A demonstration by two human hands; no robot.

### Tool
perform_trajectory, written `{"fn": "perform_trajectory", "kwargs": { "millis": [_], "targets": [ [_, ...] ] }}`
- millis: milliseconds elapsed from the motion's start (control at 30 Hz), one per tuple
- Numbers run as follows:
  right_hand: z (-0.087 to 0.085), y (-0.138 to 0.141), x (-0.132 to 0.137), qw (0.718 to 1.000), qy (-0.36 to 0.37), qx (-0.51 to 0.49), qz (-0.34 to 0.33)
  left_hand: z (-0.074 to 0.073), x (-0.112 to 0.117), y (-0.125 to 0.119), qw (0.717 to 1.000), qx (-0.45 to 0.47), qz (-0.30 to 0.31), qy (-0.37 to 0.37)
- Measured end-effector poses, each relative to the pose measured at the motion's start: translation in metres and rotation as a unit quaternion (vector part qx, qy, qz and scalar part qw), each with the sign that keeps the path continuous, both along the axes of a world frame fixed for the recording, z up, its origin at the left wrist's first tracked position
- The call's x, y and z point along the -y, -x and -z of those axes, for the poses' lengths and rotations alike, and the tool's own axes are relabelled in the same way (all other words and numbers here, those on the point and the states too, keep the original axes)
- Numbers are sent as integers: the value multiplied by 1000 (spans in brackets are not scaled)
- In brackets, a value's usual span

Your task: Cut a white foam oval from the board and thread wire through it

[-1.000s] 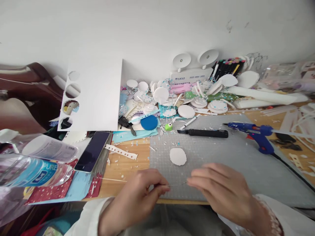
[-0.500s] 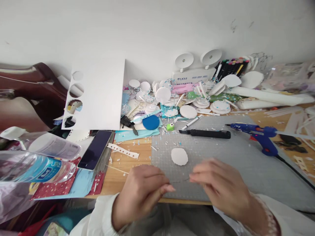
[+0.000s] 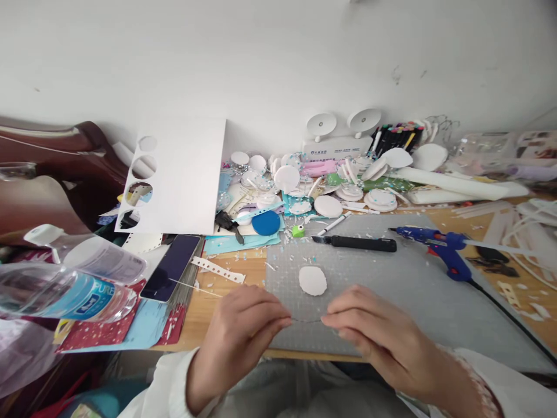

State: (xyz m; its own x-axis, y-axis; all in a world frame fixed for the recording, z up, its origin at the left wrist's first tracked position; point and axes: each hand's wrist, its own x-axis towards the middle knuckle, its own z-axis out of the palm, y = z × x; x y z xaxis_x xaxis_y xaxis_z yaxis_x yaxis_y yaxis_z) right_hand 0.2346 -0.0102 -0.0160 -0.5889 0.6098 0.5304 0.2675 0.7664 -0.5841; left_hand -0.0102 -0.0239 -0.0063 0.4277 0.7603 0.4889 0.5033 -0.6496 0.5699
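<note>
My left hand (image 3: 246, 331) and my right hand (image 3: 374, 334) meet over the front edge of a grey cutting mat (image 3: 391, 284). Both pinch a thin thread or wire (image 3: 307, 320) that sags a little between the fingertips. It runs on past my left hand to the left, over the wooden table. A white foam disc (image 3: 312, 280) lies on the mat just beyond the fingers. Farther back on the mat lie a black craft knife (image 3: 354, 242) and a blue glue gun (image 3: 439, 244).
A dark phone (image 3: 171, 266) rests on paper stacks at left, beside lying plastic bottles (image 3: 69, 290). A white board with round cut-outs (image 3: 174, 174) leans on the wall. Foam discs, a blue disc (image 3: 266, 222), markers (image 3: 398, 134) and scraps crowd the back.
My hands have drawn closer together, so the thread between them is shorter and slack. The view has tilted slightly; the desk things stay put.
</note>
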Motion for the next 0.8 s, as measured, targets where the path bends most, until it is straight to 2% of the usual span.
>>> {"fn": "perform_trajectory", "kwargs": {
  "millis": [67, 167, 267, 367, 433, 500, 567, 633, 667, 700, 733, 800],
  "targets": [
    [0, -2, -1, 996, 86, 6, 7, -4, 1, 1, 998, -29, 18, -52],
    [0, -5, -3, 981, 182, 67, 18, -8, 1, 0, 993, -66, 41, -92],
    [-2, -7, -6, 967, 231, 110, 9, -9, -2, -4, 988, -94, 55, -110],
    [1, -7, -6, 963, 243, 116, 11, -7, -7, -7, 984, -117, 41, -128],
    [6, -5, -8, 972, 205, 111, 27, -3, -10, -8, 983, -122, 25, -132],
    [12, -2, -11, 989, 103, 98, 51, 1, -13, -7, 990, -100, 6, -102],
    [17, 1, -17, 991, -69, 93, 73, 5, -19, -5, 999, -43, -15, 1],
    [19, 3, -23, 958, -255, 104, 77, 8, -25, -3, 987, 18, -13, 157],
    [19, 3, -26, 937, -322, 112, 73, 9, -29, -2, 975, 38, -5, 219],
    [19, 4, -29, 923, -360, 117, 68, 9, -31, -2, 967, 53, -1, 249],
    [18, 4, -31, 921, -365, 117, 68, 10, -33, -2, 969, 60, 2, 239],
    [17, 6, -36, 947, -294, 97, 83, 11, -35, -1, 992, 50, 0, 112]
  ]
}}
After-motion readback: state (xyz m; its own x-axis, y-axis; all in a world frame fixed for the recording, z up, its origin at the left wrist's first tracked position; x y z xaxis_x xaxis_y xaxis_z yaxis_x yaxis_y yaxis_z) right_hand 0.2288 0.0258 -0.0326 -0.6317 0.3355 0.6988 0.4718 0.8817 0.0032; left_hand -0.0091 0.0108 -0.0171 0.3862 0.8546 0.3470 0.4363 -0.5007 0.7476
